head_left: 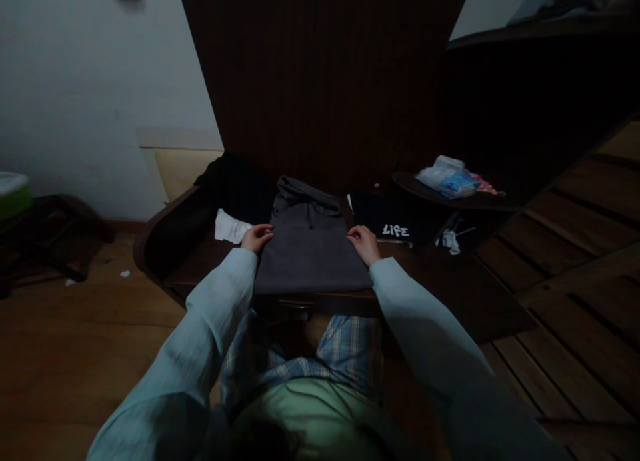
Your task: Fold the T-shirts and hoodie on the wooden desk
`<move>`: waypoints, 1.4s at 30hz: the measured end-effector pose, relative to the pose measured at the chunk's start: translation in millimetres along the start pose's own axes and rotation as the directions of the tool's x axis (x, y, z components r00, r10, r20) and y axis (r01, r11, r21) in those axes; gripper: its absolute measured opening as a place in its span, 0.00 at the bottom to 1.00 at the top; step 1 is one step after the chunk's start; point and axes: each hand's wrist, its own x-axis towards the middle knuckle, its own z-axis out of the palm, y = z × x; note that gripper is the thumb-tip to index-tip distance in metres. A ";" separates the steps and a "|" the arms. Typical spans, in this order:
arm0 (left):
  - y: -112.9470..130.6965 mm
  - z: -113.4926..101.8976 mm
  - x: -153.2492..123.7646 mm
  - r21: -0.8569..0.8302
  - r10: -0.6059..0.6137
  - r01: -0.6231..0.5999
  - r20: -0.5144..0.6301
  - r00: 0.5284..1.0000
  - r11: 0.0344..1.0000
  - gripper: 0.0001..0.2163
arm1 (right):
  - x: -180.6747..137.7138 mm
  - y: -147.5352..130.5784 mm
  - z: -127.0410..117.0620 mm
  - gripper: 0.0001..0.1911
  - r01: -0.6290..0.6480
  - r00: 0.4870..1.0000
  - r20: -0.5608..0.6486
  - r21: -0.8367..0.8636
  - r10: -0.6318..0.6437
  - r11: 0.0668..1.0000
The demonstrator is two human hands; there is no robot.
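Observation:
A dark grey hoodie (310, 257) lies folded into a flat rectangle on the dark wooden desk (440, 274). Its hood (313, 197) points away from me, towards the upright back panel, with a drawstring showing below it. At the hoodie's left edge, my left hand (257, 237) is closed, thumb and fingers pinching the cloth. My right hand (365, 244) pinches the opposite edge in the same way, at about the same height. Beside my left hand rests a white cloth (231, 227). Just past my right hand lies a black folded item (385, 214) with white lettering.
Black fabric (237, 187) is heaped in the desk's back left corner, inside a curved side wall (155, 231). On the right, a small shelf (425, 189) holds a plastic packet (449, 177). Wooden slats (575, 281) stand further right. A green and white box (14, 194) is far left.

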 end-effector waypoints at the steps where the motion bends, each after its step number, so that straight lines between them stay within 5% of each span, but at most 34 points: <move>1: -1.4 -0.7 -0.1 -0.009 0.021 -0.021 -0.006 1.000 1.000 0.14 | 0.3 -0.8 -1.2 0.04 0.033 0.999 -0.013 -0.025 -0.033 0.999; 5: -0.4 -2.4 4.4 -0.011 0.124 -0.125 -0.069 0.990 0.992 0.16 | 9.7 -2.9 -7.0 0.02 0.091 0.994 -0.052 -0.084 -0.095 0.992; 10: -6.9 -3.5 6.2 0.111 0.078 -0.069 -0.083 0.993 0.991 0.17 | 3.0 -4.1 -1.6 0.06 0.135 0.991 0.041 -0.272 -0.128 0.953; 15: -9.8 -6.9 0.0 0.179 0.111 -0.070 -0.229 0.967 0.981 0.15 | -7.1 -8.5 0.8 0.11 0.217 0.975 0.057 -0.409 -0.213 0.886; 21: -5.6 -6.7 -7.8 0.166 0.013 -0.004 -0.054 0.998 0.986 0.11 | -3.7 -4.0 1.7 0.10 0.270 0.954 0.218 -0.338 -0.204 0.902; 28: 13.2 -18.6 -20.5 0.031 0.003 -0.001 -0.051 0.999 1.000 0.12 | 0.0 -0.6 -18.9 0.09 0.278 0.902 0.391 -0.211 -0.180 0.937; 32: 31.3 -15.9 -27.1 0.015 0.013 -0.016 0.177 0.984 1.000 0.15 | 22.4 0.0 -26.9 0.09 0.145 0.849 0.524 -0.108 -0.068 0.983; 37: 35.7 8.5 -29.7 0.225 -0.037 -0.085 0.490 0.871 0.971 0.11 | 58.0 -14.4 -12.2 0.25 0.061 0.968 0.250 -0.285 0.013 0.957; 42: 15.9 24.4 -39.4 0.403 0.138 -0.272 0.332 0.933 0.874 0.05 | 69.4 -30.8 16.8 0.38 0.339 0.936 0.272 -0.534 -0.222 0.774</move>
